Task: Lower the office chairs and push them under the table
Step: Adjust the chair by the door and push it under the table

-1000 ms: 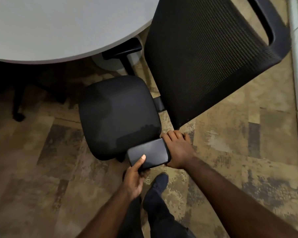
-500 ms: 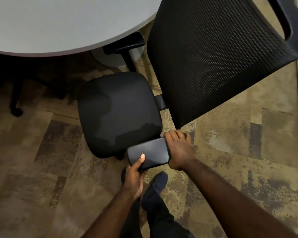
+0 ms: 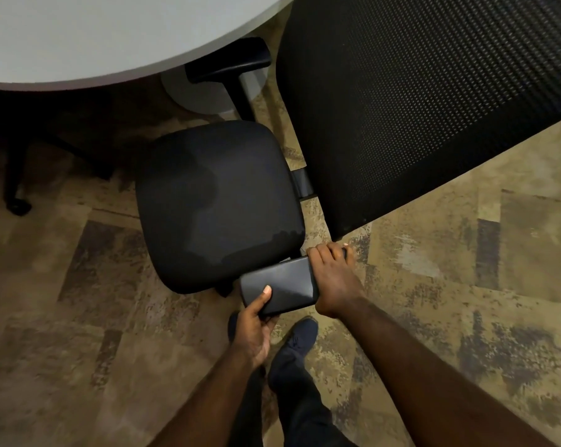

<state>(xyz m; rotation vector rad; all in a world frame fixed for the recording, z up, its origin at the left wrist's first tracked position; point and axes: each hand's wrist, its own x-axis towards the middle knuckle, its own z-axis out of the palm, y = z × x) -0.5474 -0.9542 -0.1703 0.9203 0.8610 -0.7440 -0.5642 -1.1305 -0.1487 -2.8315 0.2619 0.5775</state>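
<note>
Pushing phase, as I read it: bench (image 3: pixel 111 37) fills the top left, round grey top, and its pedestal (image 3: pixel 208 98) sits just under the edge. Chair (image 3: pixel 218 204) stands beside the bench, not under it. Backrest (image 3: pixel 418 108) is at the right, so the chair faces left, side-on to the bench. Far armrest (image 3: pixel 230 61) already tucks under the rim. Second chair base (image 3: pixel 17 201) shows in the shadow under the bench at left.

Both hands work the near armrest (image 3: pixel 279 291). Left hand (image 3: pixel 253 327) grips its front end, thumb on top, fingers (image 3: pixel 268 317) wrapped under. Right hand (image 3: pixel 334 279) clamps over the rear end, fingers curled down over the far side. Can't tell whether they touch a lever there; it's hidden.

Seat looks low relative to the bench top, but I can't confirm height from this angle.

Doing it well, my take:
- Swivel the seat first so the backrest faces out, else it fouls the rim.
- Push low and level through the armrest; pushing one end will just spin the chair.
- Watch the pedestal; the chair's base will likely hit it before the seat is fully in.
- Keep the foot (image 3: pixel 292 343) clear of the casters.
</note>
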